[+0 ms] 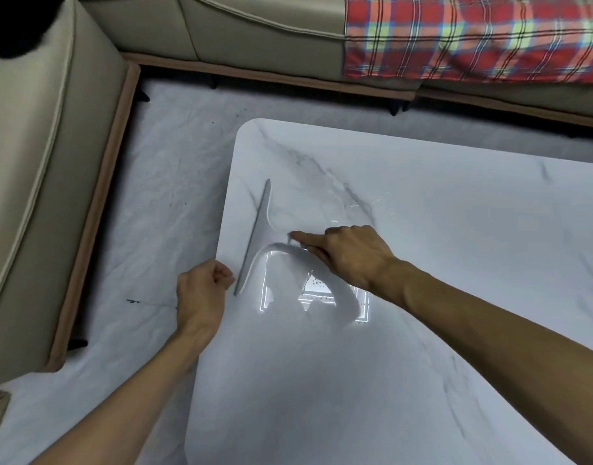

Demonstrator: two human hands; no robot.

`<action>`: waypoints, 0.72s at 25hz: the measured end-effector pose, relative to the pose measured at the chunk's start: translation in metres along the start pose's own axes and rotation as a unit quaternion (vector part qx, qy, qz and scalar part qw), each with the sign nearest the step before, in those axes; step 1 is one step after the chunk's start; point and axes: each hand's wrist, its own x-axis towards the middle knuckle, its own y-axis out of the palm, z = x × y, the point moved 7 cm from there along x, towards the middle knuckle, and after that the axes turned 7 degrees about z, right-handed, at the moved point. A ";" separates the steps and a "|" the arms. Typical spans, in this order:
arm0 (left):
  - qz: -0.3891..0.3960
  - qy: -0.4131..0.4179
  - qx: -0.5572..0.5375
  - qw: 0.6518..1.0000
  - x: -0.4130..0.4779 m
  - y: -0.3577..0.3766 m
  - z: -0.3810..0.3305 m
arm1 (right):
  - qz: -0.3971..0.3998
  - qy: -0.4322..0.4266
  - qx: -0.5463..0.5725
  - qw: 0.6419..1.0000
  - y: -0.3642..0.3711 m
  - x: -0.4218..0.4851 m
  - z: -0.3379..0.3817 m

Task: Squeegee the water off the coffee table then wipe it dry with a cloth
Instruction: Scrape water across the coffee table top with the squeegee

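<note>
Marbled white table fills the lower right of the frame. At its left edge is the left hand, fingers curled into a loose fist (nothing visible in them). At centre, the right hand has its fingers wrapped round the handle of the white squeegee, whose grey blade lies on the table near that edge. Water droplets lie just below. Along the top are a beige sofa and a plaid blanket.

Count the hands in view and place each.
2. The left hand is curled at the table's left edge; the right hand grips the squeegee. None hidden.
</note>
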 end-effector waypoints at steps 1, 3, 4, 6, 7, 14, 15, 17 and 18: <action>0.017 0.000 -0.008 1.000 0.000 0.004 0.000 | -0.003 0.012 0.001 1.000 0.003 -0.009 -0.011; 0.040 -0.013 -0.015 0.999 -0.002 0.014 -0.002 | -0.007 0.039 0.006 0.999 0.006 -0.034 -0.039; 0.044 -0.030 -0.024 0.998 -0.002 0.018 0.000 | -0.010 0.056 0.007 0.998 0.008 -0.047 -0.054; 0.046 -0.065 -0.049 0.996 -0.004 0.024 0.000 | -0.013 0.104 0.008 0.994 0.009 -0.074 -0.084; 0.045 -0.073 -0.052 0.995 -0.004 0.026 -0.001 | -0.016 0.130 0.010 0.991 0.008 -0.086 -0.097; -0.035 -0.083 0.006 0.996 -0.004 -0.002 -0.005 | -0.045 0.055 0.043 0.997 -0.015 -0.068 -0.044; -0.043 -0.080 0.008 0.996 -0.002 -0.007 -0.001 | -0.042 0.016 0.039 0.998 -0.014 -0.048 -0.018; -0.028 -0.093 -0.002 0.995 -0.002 -0.011 0.006 | -0.019 -0.047 0.014 0.999 -0.003 -0.016 0.033; -0.014 -0.099 0.000 0.995 -0.003 -0.012 0.009 | -0.004 -0.073 -0.006 0.997 0.005 -0.005 0.055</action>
